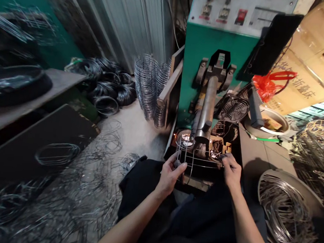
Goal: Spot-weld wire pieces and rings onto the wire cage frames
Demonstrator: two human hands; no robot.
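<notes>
My left hand (171, 174) grips the upright wires of a round wire frame (192, 159), and my right hand (230, 170) pinches the frame's far side. The frame is held level just above the base of a green spot-welding machine (198, 52). A steel ram (207, 106) stands over a round electrode (184, 138) close behind the frame, and the frame hides part of the machine's base. My lap lies below both hands.
A small cooling fan (233, 109) sits right of the ram. Stacked wire rings (146, 86) and black wire coils (108, 86) stand behind at left. Loose wire frames (59, 188) cover the floor. A bowl of wire hoops (287, 212) sits at right, beside cardboard boxes (305, 73).
</notes>
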